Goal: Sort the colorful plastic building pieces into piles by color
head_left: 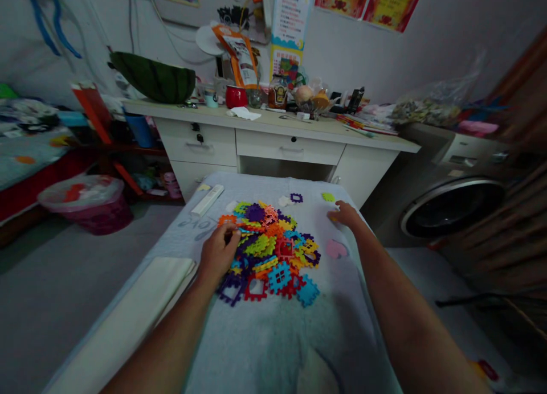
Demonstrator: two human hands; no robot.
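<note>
A heap of colourful plastic interlocking tiles (267, 243) with toothed edges lies on the cloth-covered table (273, 343). My left hand (217, 250) is at the heap's left side, fingers curled and thumb against them; whatever lies between them is hard to make out among the tiles. To the right, apart from the heap, my right hand (347, 214) is bent beside a lone green tile (328, 197). A small yellowish bit shows at its fingers, too small to name. A purple frame tile (296, 198) lies behind the heap. Some nearer tiles have window-like openings, including a blue one (280, 276).
A white power strip (208, 200) lies at the table's far left, and a folded white cloth (141, 303) along its left edge. Beyond stands a white desk (290, 146) crowded with items. A washing machine (444, 195) is at right, a pink bin (92, 209) at left.
</note>
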